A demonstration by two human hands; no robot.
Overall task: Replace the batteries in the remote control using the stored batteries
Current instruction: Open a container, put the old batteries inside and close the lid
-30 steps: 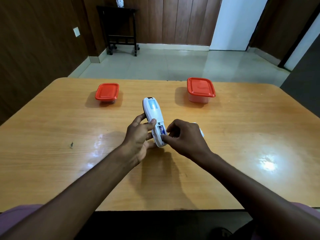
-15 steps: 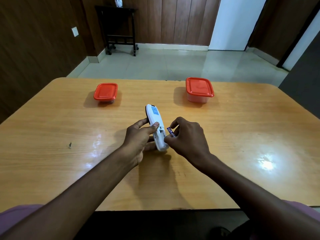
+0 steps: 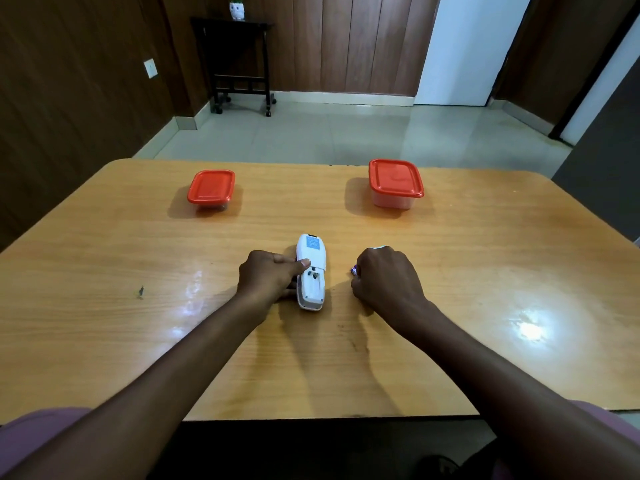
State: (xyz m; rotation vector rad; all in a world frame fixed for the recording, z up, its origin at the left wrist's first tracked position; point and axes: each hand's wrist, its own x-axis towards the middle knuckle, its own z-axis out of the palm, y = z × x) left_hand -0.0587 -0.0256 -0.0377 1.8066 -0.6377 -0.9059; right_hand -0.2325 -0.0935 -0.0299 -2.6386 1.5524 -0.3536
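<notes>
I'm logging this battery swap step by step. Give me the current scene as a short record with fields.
remote: white remote control lying back-up on the table, battery bay open and looking empty
left hand: left hand holds the remote, thumb on its back
right hand: right hand beside the remote, closed on a small battery
containers: small red-lidded box far left, larger red-lidded box far right, both closed

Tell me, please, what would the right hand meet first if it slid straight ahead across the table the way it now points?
Probably the white piece peeking out just beyond the right hand; further along that line stands the larger red-lidded container. Depth is uncertain.
</notes>
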